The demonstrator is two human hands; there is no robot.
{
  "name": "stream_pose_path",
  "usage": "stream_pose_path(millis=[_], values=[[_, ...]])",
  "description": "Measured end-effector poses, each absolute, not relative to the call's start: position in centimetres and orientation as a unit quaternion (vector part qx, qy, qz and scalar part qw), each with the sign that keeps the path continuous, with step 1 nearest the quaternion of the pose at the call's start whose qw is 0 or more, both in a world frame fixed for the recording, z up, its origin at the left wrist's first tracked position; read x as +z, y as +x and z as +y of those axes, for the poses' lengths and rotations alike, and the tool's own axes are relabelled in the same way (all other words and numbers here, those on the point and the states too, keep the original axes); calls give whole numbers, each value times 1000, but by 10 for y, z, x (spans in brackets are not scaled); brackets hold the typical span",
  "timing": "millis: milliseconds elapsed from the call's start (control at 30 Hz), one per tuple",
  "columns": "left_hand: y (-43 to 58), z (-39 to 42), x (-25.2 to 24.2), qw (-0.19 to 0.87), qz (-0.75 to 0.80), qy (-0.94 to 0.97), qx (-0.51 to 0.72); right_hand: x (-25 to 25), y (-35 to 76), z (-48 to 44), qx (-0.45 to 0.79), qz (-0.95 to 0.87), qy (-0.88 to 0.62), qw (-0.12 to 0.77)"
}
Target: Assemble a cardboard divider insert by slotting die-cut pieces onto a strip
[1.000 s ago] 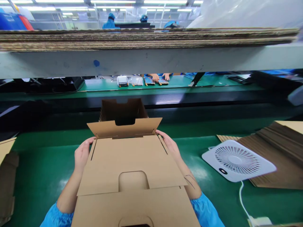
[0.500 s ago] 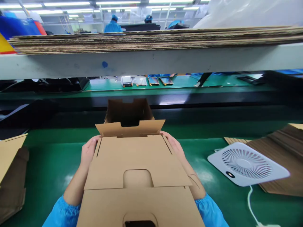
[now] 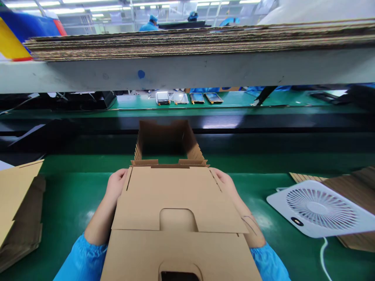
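Count: one brown corrugated cardboard carton (image 3: pixel 175 199) in hand, lying at the near middle of the green surface (image 3: pixel 64 203) right in front of the person. Its long axis runs from the person straight away toward the far side, top panel facing up and the far edge pointing at one open brown cardboard box (image 3: pixel 166 140), which stands just beyond it with its mouth toward the camera. The top panels show two handle cut-outs, one mid-panel and one at the near edge, and two short slits near the far corners. Left hand (image 3: pixel 115 185) is closed on the carton's left far corner and right hand (image 3: pixel 225 181) on the right far corner. The fingertips are hidden by the cardboard. One white square plastic fan (image 3: pixel 319 208) lies on the surface to the right, well apart from the carton, resting partly on flat brown cardboard sheets (image 3: pixel 354 181). More folded brown cardboard pieces (image 3: pixel 17 207) sit at the far left. Four small flat screen devices (image 3: pixel 197 97) lie in a row on the far green belt. One thick stack of corrugated sheets (image 3: pixel 190 39) rests on the overhead shelf.
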State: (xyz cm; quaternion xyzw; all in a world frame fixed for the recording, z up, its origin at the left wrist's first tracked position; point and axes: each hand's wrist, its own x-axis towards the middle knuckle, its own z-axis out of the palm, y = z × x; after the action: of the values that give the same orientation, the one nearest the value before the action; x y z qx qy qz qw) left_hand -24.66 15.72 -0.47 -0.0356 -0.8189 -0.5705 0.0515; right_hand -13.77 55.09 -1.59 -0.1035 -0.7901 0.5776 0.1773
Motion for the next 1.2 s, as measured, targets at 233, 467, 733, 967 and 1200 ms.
stream_pose_path(millis=[233,467,733,967,1200], values=[[-229,150,12,191,-658,-247,-685,-21,-135,552,664,-655,-31,360],[-222,149,9,223,-638,-313,-668,-16,-129,547,624,-646,66,434],[-225,147,11,176,-716,-273,-617,-13,-126,557,594,-719,49,357],[-236,154,-5,204,-685,-249,-654,-9,-128,553,566,-757,59,320],[-238,160,-17,166,-631,-278,-705,-12,-129,546,577,-743,62,333]])
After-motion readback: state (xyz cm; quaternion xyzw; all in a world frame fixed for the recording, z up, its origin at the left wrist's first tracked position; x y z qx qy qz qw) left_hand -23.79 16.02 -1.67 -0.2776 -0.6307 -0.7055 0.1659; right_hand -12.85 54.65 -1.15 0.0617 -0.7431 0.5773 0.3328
